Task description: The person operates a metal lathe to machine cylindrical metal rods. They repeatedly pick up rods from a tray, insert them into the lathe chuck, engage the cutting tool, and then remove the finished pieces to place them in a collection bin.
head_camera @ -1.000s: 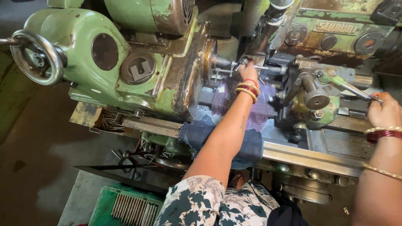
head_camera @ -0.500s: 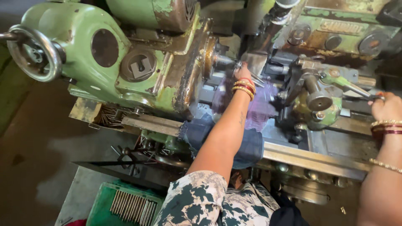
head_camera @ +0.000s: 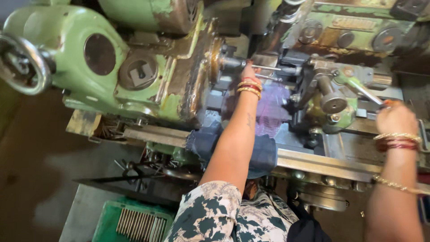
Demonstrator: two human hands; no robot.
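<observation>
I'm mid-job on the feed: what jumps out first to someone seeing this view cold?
The big green lathe headstock fills the upper left, with a round handwheel at the far left edge. The left hand reaches into the middle and touches a thin metal rod at the spindle, while the right hand grips a lever on the right. A green crate of metal rods sits at the bottom left.

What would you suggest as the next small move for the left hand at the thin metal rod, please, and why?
Probably ease the thin silver metal rod a little further into the round steel chuck. The left hand rests at the rod right beside the chuck, and much of the rod juts out towards the grey tool post. The right hand is at a lever, away from the rod.
</observation>
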